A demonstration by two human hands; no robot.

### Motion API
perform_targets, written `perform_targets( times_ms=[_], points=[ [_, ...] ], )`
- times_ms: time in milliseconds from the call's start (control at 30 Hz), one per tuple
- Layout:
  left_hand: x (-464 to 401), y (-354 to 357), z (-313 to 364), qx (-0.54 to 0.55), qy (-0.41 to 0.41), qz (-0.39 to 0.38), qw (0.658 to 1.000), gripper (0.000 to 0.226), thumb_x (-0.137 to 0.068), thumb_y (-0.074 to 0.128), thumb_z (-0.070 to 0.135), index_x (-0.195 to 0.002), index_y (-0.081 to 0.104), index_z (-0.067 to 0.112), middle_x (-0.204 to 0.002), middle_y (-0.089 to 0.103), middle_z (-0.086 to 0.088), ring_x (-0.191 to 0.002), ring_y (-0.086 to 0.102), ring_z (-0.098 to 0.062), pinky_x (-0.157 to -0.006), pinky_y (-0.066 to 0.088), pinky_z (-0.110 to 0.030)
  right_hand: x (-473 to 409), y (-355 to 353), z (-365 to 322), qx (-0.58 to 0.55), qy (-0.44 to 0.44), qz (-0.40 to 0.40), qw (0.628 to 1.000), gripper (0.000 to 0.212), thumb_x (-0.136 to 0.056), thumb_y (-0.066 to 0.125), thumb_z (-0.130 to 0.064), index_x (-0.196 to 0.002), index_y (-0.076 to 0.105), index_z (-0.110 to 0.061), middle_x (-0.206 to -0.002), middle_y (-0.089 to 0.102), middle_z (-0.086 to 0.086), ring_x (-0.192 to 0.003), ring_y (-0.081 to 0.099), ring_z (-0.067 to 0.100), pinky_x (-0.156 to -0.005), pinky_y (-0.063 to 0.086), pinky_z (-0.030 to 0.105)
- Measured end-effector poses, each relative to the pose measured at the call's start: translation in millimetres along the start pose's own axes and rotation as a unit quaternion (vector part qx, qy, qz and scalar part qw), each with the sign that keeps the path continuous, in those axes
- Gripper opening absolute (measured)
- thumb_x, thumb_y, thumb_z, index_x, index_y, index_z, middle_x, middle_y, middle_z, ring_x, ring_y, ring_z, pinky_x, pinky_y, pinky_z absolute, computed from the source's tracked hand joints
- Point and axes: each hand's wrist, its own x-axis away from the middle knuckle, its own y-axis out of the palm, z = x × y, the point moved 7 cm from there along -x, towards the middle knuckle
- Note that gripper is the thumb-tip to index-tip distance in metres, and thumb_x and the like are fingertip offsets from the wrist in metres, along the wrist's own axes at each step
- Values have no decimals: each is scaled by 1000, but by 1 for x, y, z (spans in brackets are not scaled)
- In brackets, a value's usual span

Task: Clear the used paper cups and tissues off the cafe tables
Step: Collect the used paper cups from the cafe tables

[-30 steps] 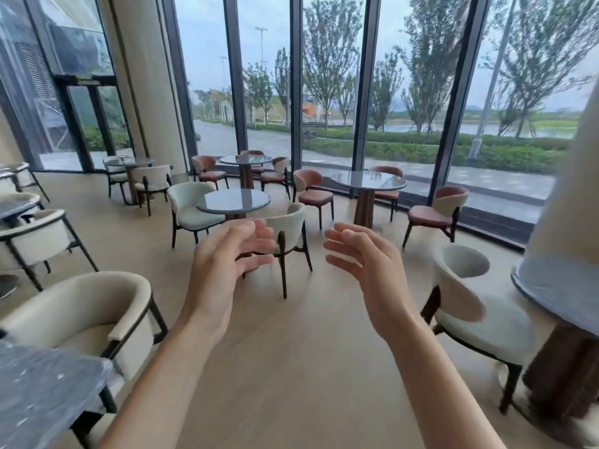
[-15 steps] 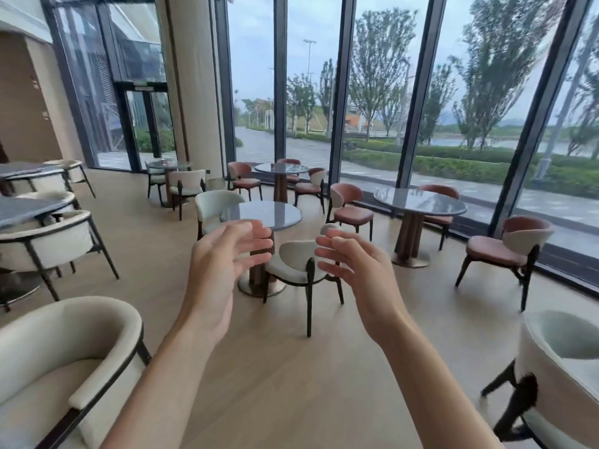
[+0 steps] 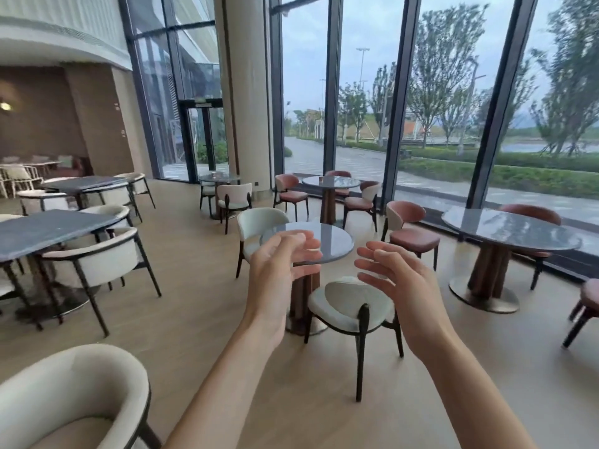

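My left hand point(image 3: 278, 280) and right hand point(image 3: 402, 286) hang side by side at twelve o'clock, before a round table point(image 3: 327, 241) with a chair point(image 3: 350, 306) in front. Another round table point(image 3: 505, 228) stands at two o'clock, a rectangular table point(image 3: 48, 228) at ten.

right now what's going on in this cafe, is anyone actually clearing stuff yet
Not yet. A person stands among the cafe tables with both hands raised and empty: the left hand and right hand are open, palms facing each other, touching nothing. Just beyond them is a small round table whose visible top looks bare. A small item, possibly a cup, sits on the far round table by the pillar, and another on the window table; both are too small to identify.
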Motion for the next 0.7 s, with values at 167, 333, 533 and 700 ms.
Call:
perform_targets(
  times_ms=[167,333,533,700],
  points=[
    [-112,14,-50,-18,5,8,1000,21,-99,52,10,-98,72,2,-92,74,-14,-87,71,-24,-87,58,-48,-131,18,43,-23,-16,-13,1000,21,-99,54,-9,-110,72,-10,-103,78,7,-101,73,23,-95,57,43],
    [-243,19,-58,-22,38,40,998,20,-99,52,8,-97,70,-1,-86,72,-13,-85,68,-28,-87,57,-49,-266,65,66,-69,-6,-47,997,20,-97,55,-8,-107,73,-10,-104,77,10,-102,73,25,-93,58,41],
    [-370,-12,-74,-38,65,80,994,21,-99,51,9,-95,71,3,-93,73,-18,-89,69,-30,-86,58,-48,-386,133,101,-78,0,-92,993,20,-98,55,-9,-108,72,-9,-108,76,11,-104,72,24,-95,58,41],
    [-459,-53,-115,-49,63,108,991,23,-99,50,8,-91,72,5,-93,72,-19,-88,69,-30,-90,55,-53,-470,190,160,-69,20,-111,991,20,-98,55,-9,-106,73,-11,-106,77,9,-102,73,23,-96,57,44]
  ],
)
